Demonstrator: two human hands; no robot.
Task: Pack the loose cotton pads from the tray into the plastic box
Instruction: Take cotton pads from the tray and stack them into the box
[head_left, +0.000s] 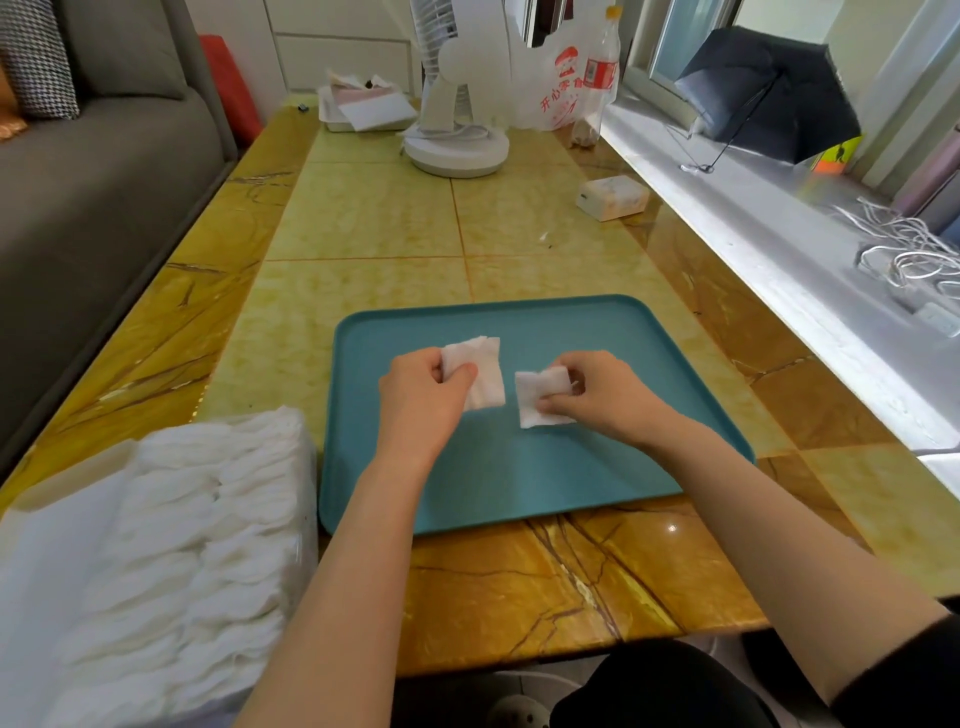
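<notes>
Yellow marble desk (363, 218) is stretching away beside a window, and at its near left a plastic box (310, 525) is sitting, already crammed with rows of cotton pads (208, 519). Right of it, over the blue tray (519, 483), the left hand (421, 400) is pinching a thin stack of pads (485, 374), its long axis running near to far. The right hand (597, 395) is pinching a single pad (537, 397), almost square, broad face up. Gathering is seemingly finishing; next, both loads are needing carrying left into the box.
</notes>
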